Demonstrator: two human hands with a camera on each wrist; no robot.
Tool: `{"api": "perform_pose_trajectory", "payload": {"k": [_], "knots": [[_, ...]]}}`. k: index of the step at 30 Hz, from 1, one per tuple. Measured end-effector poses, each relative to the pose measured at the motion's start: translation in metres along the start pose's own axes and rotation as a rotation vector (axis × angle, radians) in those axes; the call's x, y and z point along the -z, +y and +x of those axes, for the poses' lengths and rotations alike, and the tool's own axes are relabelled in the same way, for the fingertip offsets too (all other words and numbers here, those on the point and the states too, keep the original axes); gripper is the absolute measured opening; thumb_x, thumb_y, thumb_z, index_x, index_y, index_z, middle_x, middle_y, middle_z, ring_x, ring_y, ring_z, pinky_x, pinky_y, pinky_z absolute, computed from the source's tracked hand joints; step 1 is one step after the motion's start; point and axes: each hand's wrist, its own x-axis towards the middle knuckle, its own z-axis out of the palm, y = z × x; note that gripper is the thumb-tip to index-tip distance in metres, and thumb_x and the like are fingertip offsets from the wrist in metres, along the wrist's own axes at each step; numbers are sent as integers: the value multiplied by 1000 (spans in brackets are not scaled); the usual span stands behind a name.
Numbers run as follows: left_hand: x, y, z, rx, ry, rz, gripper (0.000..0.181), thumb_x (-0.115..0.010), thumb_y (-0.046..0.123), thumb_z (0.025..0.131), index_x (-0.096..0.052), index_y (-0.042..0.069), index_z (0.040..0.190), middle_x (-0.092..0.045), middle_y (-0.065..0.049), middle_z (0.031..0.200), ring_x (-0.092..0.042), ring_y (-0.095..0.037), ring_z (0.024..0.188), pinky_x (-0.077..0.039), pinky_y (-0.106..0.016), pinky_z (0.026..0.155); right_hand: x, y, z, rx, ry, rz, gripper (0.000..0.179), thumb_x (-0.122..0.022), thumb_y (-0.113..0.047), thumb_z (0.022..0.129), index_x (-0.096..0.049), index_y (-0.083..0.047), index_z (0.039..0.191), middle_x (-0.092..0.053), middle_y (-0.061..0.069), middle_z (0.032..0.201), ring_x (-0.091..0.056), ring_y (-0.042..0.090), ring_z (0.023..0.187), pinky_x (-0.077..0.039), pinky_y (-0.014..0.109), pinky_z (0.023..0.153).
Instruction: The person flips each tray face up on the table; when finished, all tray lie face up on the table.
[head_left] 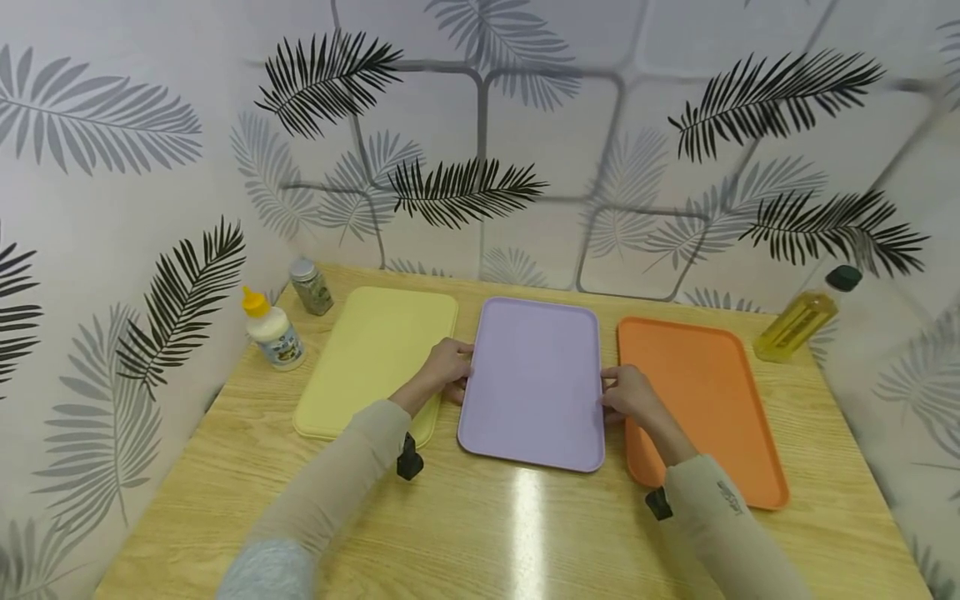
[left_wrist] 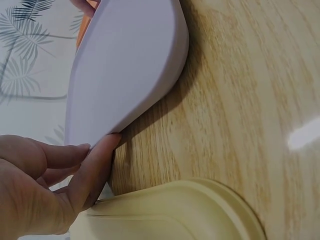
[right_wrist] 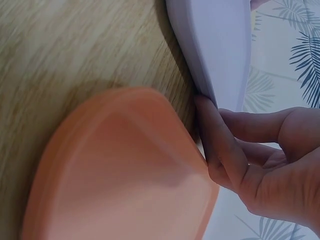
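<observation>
A lavender tray (head_left: 531,383) lies in the middle of the wooden table, between a yellow tray (head_left: 375,358) and an orange tray (head_left: 701,400). My left hand (head_left: 450,365) pinches its left rim; the left wrist view shows that hand's (left_wrist: 55,175) thumb and fingers meeting at the edge. On the opposite rim, my right hand (head_left: 628,392) does the same, and the right wrist view has the right hand's (right_wrist: 265,160) fingers at the tray's side. Both hands are close to the inner edges of the neighbouring trays. Whether the lavender tray is slightly raised I cannot tell.
At the back left stand a white bottle with a yellow cap (head_left: 274,332) and a jar with a grey lid (head_left: 311,287). A bottle of yellow liquid (head_left: 798,323) is at the back right. A leaf-patterned wall (head_left: 540,233) borders the table's far edge.
</observation>
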Motion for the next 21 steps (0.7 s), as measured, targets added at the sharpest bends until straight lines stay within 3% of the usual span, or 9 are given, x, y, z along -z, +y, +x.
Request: {"api": "perform_pose_trajectory", "payload": {"k": [7,15,18,21], "knots": [[-2,0,0,14,2,-30,54,-57,-12,78,-55,-5,131,-67,-25,105,-58,-16,53,-53,-24,51,1,-1,0,15,-2,-19,58,-58,15,78,-40,21,133,-64,32,94,-67,24,63,-59,36,55],[-9,-3,2,13,23,-55,53,-55,-12,76,-58,-5,129,-69,-16,88,-56,-16,52,-47,-22,45,2,2,0,20,4,-50,57,-56,14,77,-42,22,131,-66,25,87,-66,21,58,-58,35,53],[-5,-4,1,20,4,-72,52,-54,-9,79,-56,-5,131,-68,-17,80,-58,-18,52,-53,-28,46,2,0,-1,34,6,-51,55,-54,12,79,-42,22,131,-67,25,85,-67,23,57,-58,36,52],[6,-5,-6,-2,-15,-40,49,-54,-3,86,-52,-5,134,-67,-21,77,-61,-23,54,-57,-33,49,3,-5,-5,80,41,-130,51,-50,5,83,-43,23,130,-68,26,83,-67,25,55,-57,35,50]]}}
